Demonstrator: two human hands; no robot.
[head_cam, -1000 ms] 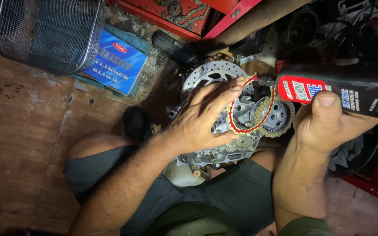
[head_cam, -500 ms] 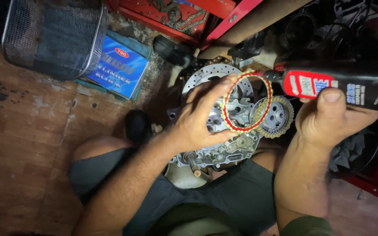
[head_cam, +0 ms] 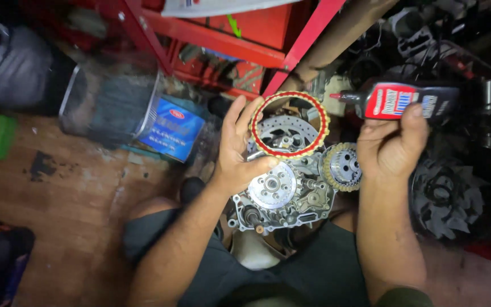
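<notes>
- The left hand (head_cam: 240,149) holds up a thin ring-shaped clutch plate (head_cam: 290,124), tan with a red rim, gripped at its left edge between the thumb and the outstretched fingers.
- The right hand (head_cam: 392,146) is closed around a dark oil bottle (head_cam: 410,100) with a red label, held on its side with the nozzle pointing left, its tip just beside the ring's right edge.
- Through the ring's open middle, a perforated metal disc (head_cam: 286,135) shows behind it.
- Below the ring lies an open engine case (head_cam: 282,196), grey metal with round gears, resting between the person's knees.
- A toothed clutch hub (head_cam: 342,166) sits just to the right of the case, under the right hand.
- A blue box (head_cam: 171,129) lies on the brown floor to the left of the left hand, next to a wire mesh basket (head_cam: 109,105), which is blurred.
- A red metal frame (head_cam: 223,40) crosses the top of the view.
- A dark finned wheel (head_cam: 447,196) lies far right.
</notes>
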